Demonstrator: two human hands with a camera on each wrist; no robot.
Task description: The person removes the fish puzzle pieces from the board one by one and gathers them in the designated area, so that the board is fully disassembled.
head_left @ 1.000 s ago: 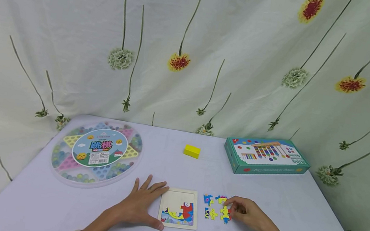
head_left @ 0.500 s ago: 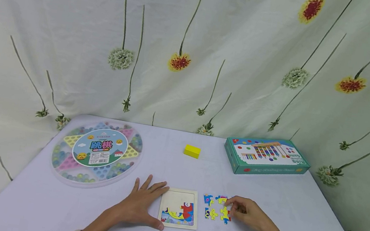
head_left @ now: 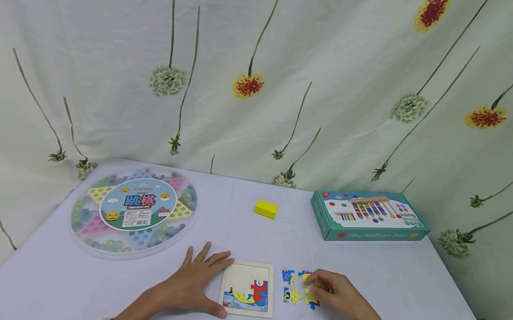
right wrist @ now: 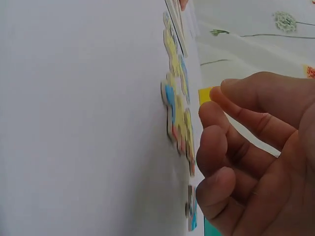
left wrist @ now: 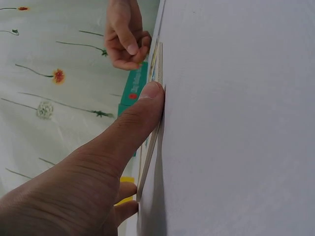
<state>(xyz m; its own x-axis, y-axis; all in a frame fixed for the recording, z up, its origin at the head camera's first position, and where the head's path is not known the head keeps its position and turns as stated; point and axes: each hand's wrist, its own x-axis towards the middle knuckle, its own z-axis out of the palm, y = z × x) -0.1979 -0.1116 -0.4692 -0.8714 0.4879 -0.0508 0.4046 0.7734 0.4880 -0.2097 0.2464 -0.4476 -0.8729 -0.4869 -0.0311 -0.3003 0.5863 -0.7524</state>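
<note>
A small square wooden puzzle board [head_left: 238, 276] lies on the white table, part filled with red, yellow and blue pieces along its lower and right side. My left hand [head_left: 191, 286] is spread at its left side, the thumb at the near corner and the index finger at the far one. Right of the board lie several loose jigsaw pieces [head_left: 295, 297], yellow, blue and red. Over them hovers my right hand [head_left: 341, 295], partly hiding some. In the right wrist view its fingers curl loosely, thumb and index tips close together, nothing visible between them, beside the pieces [right wrist: 178, 118].
Behind the board stands a yellow block [head_left: 266, 209]. A round Chinese checkers set [head_left: 134, 213] lies at the back left, and a green game box [head_left: 369, 218] at the back right. A flowered cloth [head_left: 251, 126] hangs behind the table.
My right hand has shifted slightly left and now covers more of the loose pieces on the right. My left hand and the board have stayed in place.
</note>
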